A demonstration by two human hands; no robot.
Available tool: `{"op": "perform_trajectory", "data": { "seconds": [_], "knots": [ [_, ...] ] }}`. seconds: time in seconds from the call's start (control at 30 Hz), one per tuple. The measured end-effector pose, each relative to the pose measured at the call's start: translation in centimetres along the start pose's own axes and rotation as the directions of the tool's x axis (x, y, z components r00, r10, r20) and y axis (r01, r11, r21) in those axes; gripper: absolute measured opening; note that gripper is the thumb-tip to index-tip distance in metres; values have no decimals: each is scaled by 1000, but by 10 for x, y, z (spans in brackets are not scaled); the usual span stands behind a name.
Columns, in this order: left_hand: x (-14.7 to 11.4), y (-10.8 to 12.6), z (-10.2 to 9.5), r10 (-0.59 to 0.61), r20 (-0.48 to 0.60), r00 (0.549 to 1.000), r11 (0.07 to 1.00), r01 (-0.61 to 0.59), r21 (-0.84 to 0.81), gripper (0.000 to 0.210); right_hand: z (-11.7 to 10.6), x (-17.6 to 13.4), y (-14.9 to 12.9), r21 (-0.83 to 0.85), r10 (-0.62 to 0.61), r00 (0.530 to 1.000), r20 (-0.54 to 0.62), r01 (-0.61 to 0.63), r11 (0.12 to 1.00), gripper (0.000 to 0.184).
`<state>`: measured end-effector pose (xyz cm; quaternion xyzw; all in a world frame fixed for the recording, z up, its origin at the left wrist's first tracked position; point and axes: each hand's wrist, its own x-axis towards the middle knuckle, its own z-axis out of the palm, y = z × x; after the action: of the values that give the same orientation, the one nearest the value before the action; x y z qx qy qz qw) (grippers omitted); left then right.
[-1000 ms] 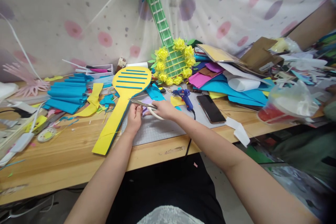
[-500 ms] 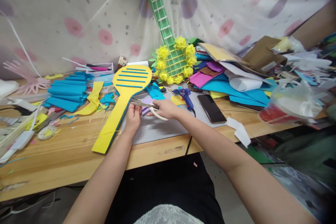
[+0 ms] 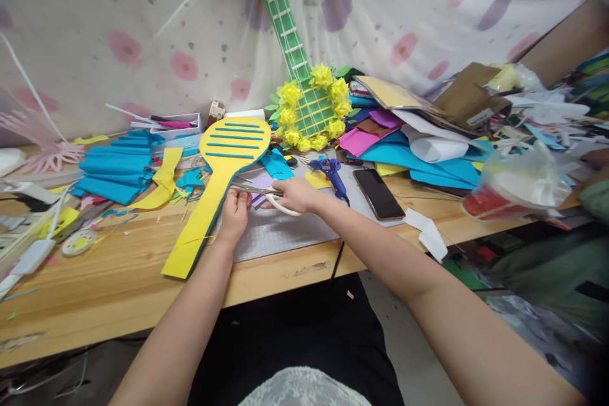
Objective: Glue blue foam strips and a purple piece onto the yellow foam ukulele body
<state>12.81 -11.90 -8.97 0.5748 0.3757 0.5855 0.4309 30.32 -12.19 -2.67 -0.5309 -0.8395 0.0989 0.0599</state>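
My right hand grips white-handled scissors, their metal blades pointing left toward my left hand. The fingers of my left hand are pinched together just by the blades; whatever lies between them is too small or hidden to make out. Close behind that hand lies a yellow paddle-shaped piece with blue edges and several blue strips across its round head. Purple paper shows behind the scissors, above a grey cutting mat.
A blue glue gun and a phone lie to the right. At the back stands a green paper guitar with yellow flowers. Blue crepe paper is on the left, a plastic tub far right. Another person's sleeve shows at the right edge.
The whole view has shifted slightly, so things appear a little further left. Both hands keep nearly the same pose by the scissors. Another person's arm has come in at the right edge.
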Motion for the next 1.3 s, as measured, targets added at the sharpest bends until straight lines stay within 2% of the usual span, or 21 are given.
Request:
{"op": "perform_trajectory", "data": {
  "seconds": [0.1, 0.23, 0.37, 0.47, 0.6, 0.87, 1.17, 1.3],
  "knots": [
    [1, 0, 0, -4, 28, 1000, 1000, 4, 1, 29, 1, 2, 3, 30, -1, 1000, -5, 1, 1000, 64],
    [4, 2, 1, -7, 19, 1000, 1000, 7, -30, 29, 3, 4, 6, 160, 27, 999, -26, -22, 987, 62],
    [6, 4, 2, 8, 11, 1000, 998, -7, -68, 28, 4, 3, 5, 270, 50, 998, 24, -54, 961, 61],
    [7, 3, 1, 28, 6, 1000, 998, -28, -60, 28, 2, 0, 1, 257, 24, 999, 37, -32, 966, 61],
    [6, 2, 0, 31, 7, 999, 998, -31, -55, 28, 1, -2, -5, 161, 24, 1000, -16, -21, 987, 62],
    [6, 3, 2, 20, 20, 1000, 999, -19, -50, 28, 5, -2, -4, 76, 74, 995, -67, -69, 995, 64],
    [7, -1, 1, 9, 9, 1000, 1000, -9, 10, 29, 2, -1, 0, 151, 7, 1000, 14, -9, 989, 65],
    [6, 0, 1, 2, 15, 1000, 1000, -2, -14, 31, 4, 1, 0, 132, 30, 1000, -1, -29, 991, 65]
  ]
}}
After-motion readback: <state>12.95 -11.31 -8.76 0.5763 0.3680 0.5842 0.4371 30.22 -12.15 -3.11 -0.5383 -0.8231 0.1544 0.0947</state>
